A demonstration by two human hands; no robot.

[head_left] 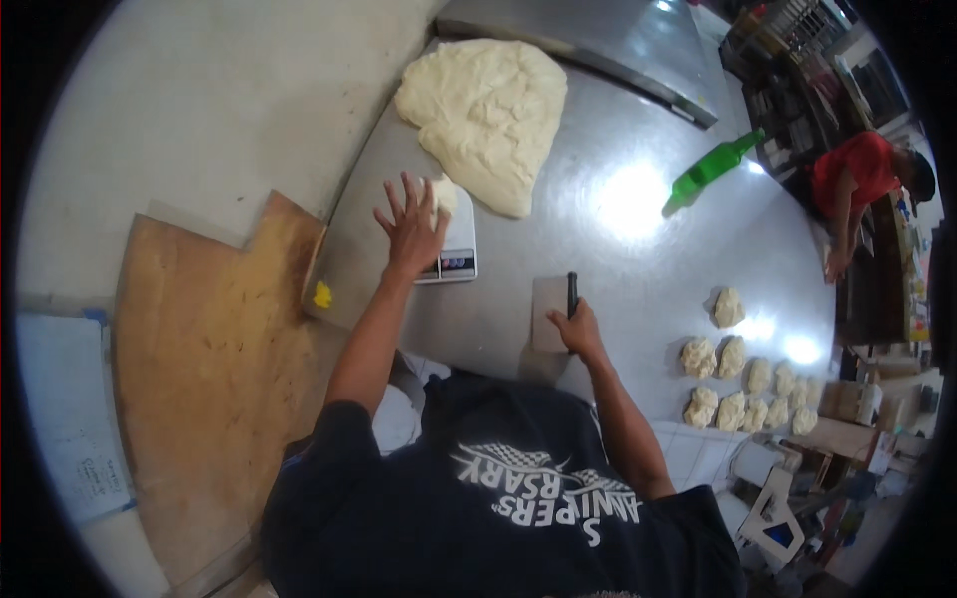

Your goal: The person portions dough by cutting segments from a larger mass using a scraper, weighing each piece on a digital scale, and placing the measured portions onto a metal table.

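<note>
My left hand [411, 237] is spread with its fingers apart over a white kitchen scale [461, 237]. A small piece of dough [442, 195] sits on the scale beside my fingertips; whether they touch it I cannot tell. My right hand [578, 329] is closed around the black handle of a dough scraper [550, 311], whose flat blade is held over the steel table [478, 324]. Beyond the scale lies a large, pale mass of dough [488, 115], spread out in a rough mound.
Several dough pieces [731, 356] stand in rows on the right. A green bottle [713, 169] lies at the far right, below a raised steel slab [598, 45]. A wooden board [209, 359] is on the left. A person in red [857, 174] works beyond the table.
</note>
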